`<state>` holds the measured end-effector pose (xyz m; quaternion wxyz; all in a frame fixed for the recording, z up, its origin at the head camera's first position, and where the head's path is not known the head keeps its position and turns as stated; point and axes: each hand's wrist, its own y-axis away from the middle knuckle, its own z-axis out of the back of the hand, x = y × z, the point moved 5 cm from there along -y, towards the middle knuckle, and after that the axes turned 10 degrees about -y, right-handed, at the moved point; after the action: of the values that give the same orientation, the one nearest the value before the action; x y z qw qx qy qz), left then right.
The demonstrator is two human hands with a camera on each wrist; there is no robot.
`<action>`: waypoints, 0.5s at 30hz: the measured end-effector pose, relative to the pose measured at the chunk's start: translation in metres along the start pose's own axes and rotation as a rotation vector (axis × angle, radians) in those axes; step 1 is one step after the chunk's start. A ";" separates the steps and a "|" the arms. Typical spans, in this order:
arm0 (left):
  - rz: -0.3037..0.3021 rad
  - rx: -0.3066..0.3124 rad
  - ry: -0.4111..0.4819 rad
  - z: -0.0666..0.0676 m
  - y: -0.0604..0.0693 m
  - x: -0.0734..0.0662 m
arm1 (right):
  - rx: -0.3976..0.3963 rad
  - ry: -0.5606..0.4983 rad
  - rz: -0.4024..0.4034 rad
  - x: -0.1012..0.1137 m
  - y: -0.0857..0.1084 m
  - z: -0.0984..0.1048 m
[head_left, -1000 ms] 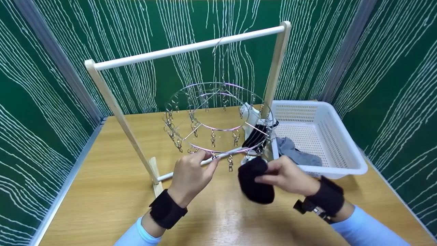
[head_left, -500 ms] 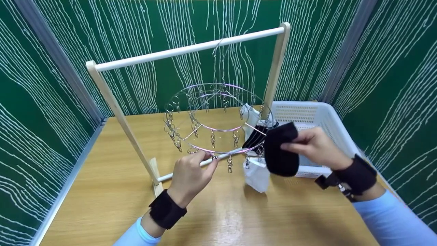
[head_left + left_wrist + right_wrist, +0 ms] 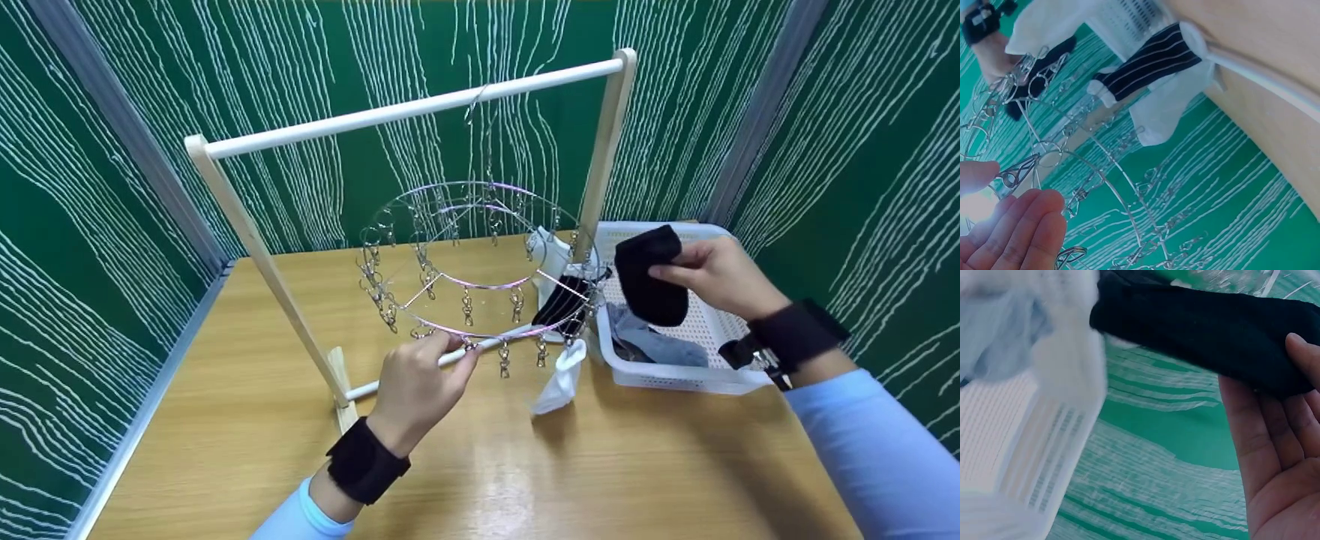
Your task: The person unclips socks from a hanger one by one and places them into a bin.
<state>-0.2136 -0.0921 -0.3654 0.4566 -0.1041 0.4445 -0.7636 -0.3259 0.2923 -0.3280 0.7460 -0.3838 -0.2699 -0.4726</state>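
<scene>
Sock [image 3: 651, 281], black, hangs pinched in the right hand [image 3: 724, 277] near the basket [image 3: 660, 378]; left hand [image 3: 421, 381] pinches a metal clip [image 3: 1021, 169]

walls [image 3: 262, 45]: green, streaked with wavy white lines, at back, left and right | corner posts [image 3: 139, 135]: grey, one each side | table [image 3: 202, 420]: light-brown wood grain | light: pale glare [image 3: 499, 495] on its near part

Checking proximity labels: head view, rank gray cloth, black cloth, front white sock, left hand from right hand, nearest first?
1. Black cloth: in the right hand.
2. Gray cloth: in the basket.
3. Front white sock: to the left.
4. Left hand: farthest left.
</scene>
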 end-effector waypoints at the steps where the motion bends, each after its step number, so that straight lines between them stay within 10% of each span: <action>1: -0.002 0.000 -0.001 0.000 0.000 0.000 | -0.006 0.034 0.001 -0.004 -0.003 0.002; 15: -0.006 0.001 -0.002 0.001 0.000 0.000 | 0.056 0.345 -0.023 -0.064 -0.033 -0.005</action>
<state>-0.2132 -0.0930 -0.3650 0.4548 -0.1061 0.4432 -0.7652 -0.3823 0.3117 -0.3692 0.7861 -0.2729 -0.1553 -0.5324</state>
